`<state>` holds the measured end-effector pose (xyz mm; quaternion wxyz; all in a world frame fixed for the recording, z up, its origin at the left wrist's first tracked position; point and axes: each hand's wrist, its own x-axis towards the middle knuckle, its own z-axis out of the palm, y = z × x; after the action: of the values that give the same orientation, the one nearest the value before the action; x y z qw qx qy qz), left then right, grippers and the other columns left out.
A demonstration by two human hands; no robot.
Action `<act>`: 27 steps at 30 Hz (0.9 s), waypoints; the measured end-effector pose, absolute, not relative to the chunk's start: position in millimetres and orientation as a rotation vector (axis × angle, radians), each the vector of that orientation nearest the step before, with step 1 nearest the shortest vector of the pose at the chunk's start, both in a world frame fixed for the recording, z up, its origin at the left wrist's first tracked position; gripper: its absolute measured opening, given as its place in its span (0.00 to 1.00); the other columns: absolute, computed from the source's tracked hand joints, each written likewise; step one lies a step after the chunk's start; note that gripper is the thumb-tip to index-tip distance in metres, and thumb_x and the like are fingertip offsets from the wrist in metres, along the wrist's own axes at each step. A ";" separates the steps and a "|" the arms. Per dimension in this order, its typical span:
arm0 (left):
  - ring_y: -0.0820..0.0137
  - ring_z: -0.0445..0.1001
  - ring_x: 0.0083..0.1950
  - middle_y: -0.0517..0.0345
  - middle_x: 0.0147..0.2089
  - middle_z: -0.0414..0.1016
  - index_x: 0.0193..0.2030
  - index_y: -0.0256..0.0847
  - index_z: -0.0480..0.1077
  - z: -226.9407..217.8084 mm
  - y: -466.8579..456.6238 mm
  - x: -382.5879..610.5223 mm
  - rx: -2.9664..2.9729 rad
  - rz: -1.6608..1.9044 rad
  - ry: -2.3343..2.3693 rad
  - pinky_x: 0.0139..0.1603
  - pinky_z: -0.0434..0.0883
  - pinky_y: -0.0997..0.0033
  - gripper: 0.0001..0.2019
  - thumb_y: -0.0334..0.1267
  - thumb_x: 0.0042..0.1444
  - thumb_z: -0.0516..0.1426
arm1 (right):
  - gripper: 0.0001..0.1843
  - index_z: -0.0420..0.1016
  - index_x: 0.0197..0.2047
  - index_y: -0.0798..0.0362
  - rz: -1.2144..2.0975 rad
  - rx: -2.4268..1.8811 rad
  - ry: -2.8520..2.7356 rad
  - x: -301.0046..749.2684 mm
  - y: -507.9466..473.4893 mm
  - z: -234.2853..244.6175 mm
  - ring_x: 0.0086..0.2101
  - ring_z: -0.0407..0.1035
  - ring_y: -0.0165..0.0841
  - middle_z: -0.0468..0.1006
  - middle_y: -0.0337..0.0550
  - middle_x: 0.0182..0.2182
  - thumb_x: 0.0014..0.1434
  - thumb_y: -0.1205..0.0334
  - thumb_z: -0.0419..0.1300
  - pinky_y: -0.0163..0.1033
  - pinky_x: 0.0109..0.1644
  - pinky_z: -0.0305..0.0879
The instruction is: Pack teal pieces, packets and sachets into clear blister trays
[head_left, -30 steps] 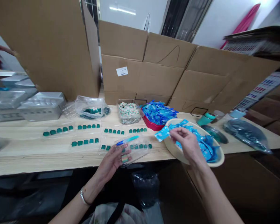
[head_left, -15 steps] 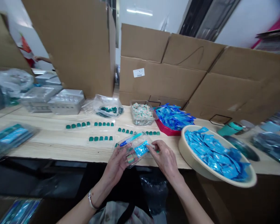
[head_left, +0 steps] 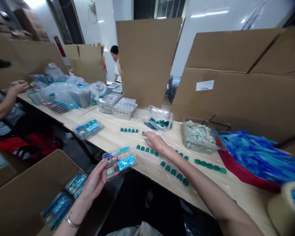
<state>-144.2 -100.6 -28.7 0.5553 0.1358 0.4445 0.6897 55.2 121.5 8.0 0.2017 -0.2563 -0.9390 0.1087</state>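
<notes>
My left hand (head_left: 98,177) grips a clear plastic case (head_left: 135,159) by its left side, above the table's front edge. Inside the case lie a blue pen-like stick (head_left: 116,152), a light blue packet with pale spots (head_left: 127,162) and a small striped piece (head_left: 110,171). Over the table, my right hand (head_left: 156,141) reaches left with fingers extended and slightly bent. Its fingertips are at a small dark green piece (head_left: 143,133), and the hand covers others of that row. More green pieces lie in rows, such as one row (head_left: 173,172) under my right forearm.
Behind the rows sit a bag of green pieces (head_left: 159,123), a clear tub of pale pieces (head_left: 200,134) and a red basin (head_left: 245,175) of blue sticks. Filled cases (head_left: 88,128) lie left; others are in a carton (head_left: 27,183). A co-worker (head_left: 5,108) sits far left.
The view has swung left. My right hand has left the blue packet and moved out to the rows of green pieces. The left hand still holds the case, now farther left.
</notes>
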 end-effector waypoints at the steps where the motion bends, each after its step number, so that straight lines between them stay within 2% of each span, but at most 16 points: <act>1: 0.60 0.75 0.46 0.46 0.52 0.72 0.48 0.36 0.68 -32.3 -101.6 -151.1 0.314 1.652 1.058 0.42 0.75 0.60 0.14 0.31 0.53 0.56 | 0.21 0.64 0.54 0.56 0.314 -0.711 -2.678 32.3 135.1 2.7 0.53 0.60 0.39 0.68 0.53 0.51 0.57 0.66 0.53 0.47 0.56 0.57; 4: 0.60 0.75 0.46 0.45 0.51 0.73 0.47 0.36 0.69 -40.9 -101.9 -165.8 0.292 1.700 1.072 0.43 0.75 0.59 0.14 0.32 0.53 0.57 | 0.37 0.53 0.61 0.56 0.359 -0.805 -2.864 -19.9 166.3 -6.2 0.58 0.51 0.47 0.56 0.60 0.59 0.51 0.57 0.62 0.54 0.57 0.51; 5: 0.60 0.75 0.46 0.45 0.51 0.72 0.47 0.36 0.68 -43.1 -101.5 -169.3 0.285 1.706 1.067 0.43 0.74 0.58 0.13 0.32 0.53 0.57 | 0.40 0.52 0.62 0.56 0.363 -0.810 -2.914 -30.5 173.3 -7.9 0.59 0.50 0.49 0.55 0.61 0.60 0.50 0.54 0.63 0.55 0.57 0.51; 6: 0.59 0.74 0.47 0.45 0.52 0.71 0.46 0.37 0.68 -45.2 -101.0 -172.2 0.282 1.707 1.057 0.43 0.74 0.57 0.13 0.33 0.53 0.57 | 0.40 0.52 0.62 0.56 0.367 -0.791 -2.954 -37.8 178.6 -9.8 0.58 0.51 0.48 0.56 0.61 0.60 0.50 0.53 0.62 0.53 0.57 0.51; 10: 0.60 0.74 0.47 0.44 0.55 0.68 0.46 0.38 0.67 -53.8 -97.8 -180.1 0.297 1.704 1.009 0.43 0.73 0.55 0.12 0.35 0.54 0.56 | 0.26 0.57 0.59 0.57 0.278 -0.557 -3.030 -45.5 188.3 -20.7 0.52 0.60 0.40 0.66 0.56 0.53 0.59 0.59 0.54 0.43 0.54 0.55; 14: 0.61 0.74 0.45 0.45 0.54 0.69 0.45 0.38 0.67 -61.4 -93.5 -181.5 0.318 1.702 0.995 0.43 0.73 0.54 0.11 0.37 0.55 0.55 | 0.22 0.60 0.56 0.61 0.030 -0.517 -3.036 -42.2 188.7 -30.4 0.45 0.64 0.40 0.70 0.57 0.45 0.58 0.66 0.50 0.43 0.49 0.58; 17: 0.61 0.74 0.45 0.45 0.53 0.69 0.46 0.38 0.66 -62.8 -90.6 -180.9 0.336 1.701 0.983 0.43 0.73 0.55 0.12 0.38 0.56 0.55 | 0.22 0.62 0.55 0.61 0.028 -0.501 -2.951 -38.2 191.5 -23.0 0.46 0.63 0.41 0.69 0.58 0.45 0.57 0.69 0.48 0.45 0.50 0.58; 20: 0.61 0.73 0.46 0.43 0.54 0.68 0.48 0.37 0.66 -62.0 -88.5 -182.5 0.337 1.681 0.957 0.44 0.73 0.57 0.15 0.42 0.57 0.53 | 0.18 0.64 0.53 0.59 0.374 -0.456 -2.724 -32.5 190.1 3.4 0.48 0.62 0.38 0.68 0.55 0.48 0.59 0.66 0.47 0.44 0.52 0.58; 24: 0.60 0.73 0.46 0.42 0.54 0.68 0.48 0.36 0.67 -61.5 -86.6 -187.8 0.294 1.657 0.902 0.44 0.72 0.56 0.20 0.49 0.57 0.50 | 0.20 0.61 0.52 0.54 1.328 -0.375 -2.482 -29.5 161.7 38.1 0.37 0.69 0.32 0.72 0.47 0.42 0.58 0.57 0.54 0.42 0.45 0.64; 27: 0.57 0.73 0.45 0.40 0.52 0.69 0.47 0.35 0.67 -61.0 -86.5 -190.5 0.248 1.653 0.865 0.44 0.72 0.51 0.24 0.54 0.57 0.47 | 0.23 0.62 0.49 0.54 1.928 -0.366 -2.323 -38.3 129.2 34.2 0.31 0.70 0.30 0.74 0.45 0.37 0.53 0.54 0.60 0.40 0.39 0.67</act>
<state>-190.5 -86.5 -61.0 0.5888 0.1065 0.3715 0.7099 -38.3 129.2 34.2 0.0502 -0.1202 -0.7630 0.6332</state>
